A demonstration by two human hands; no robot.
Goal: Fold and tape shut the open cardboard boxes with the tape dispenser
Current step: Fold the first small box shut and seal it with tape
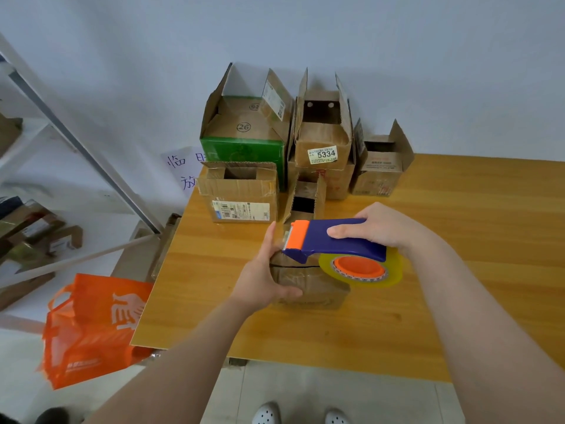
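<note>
A small cardboard box (pixel 308 286) with its flaps folded down sits on the wooden table (pixel 458 270) in front of me. My left hand (pixel 266 270) grips its left side, thumb on the front face and fingers reaching up by the dispenser's blade. My right hand (pixel 382 228) holds a blue and orange tape dispenser (pixel 336 240) with a roll of clear tape (pixel 360 270). The dispenser's orange front end rests over the box's top at its left edge. Several open cardboard boxes stand behind, among them a labelled one (pixel 241 194) and a tiny one (pixel 305 197).
At the back stand a green-sided open box (pixel 244 130), a box marked 5334 (pixel 324 130) and a smaller open box (pixel 382 163) against the wall. An orange bag (pixel 88 325) hangs off the table's left edge. Shelving with parcels is at far left.
</note>
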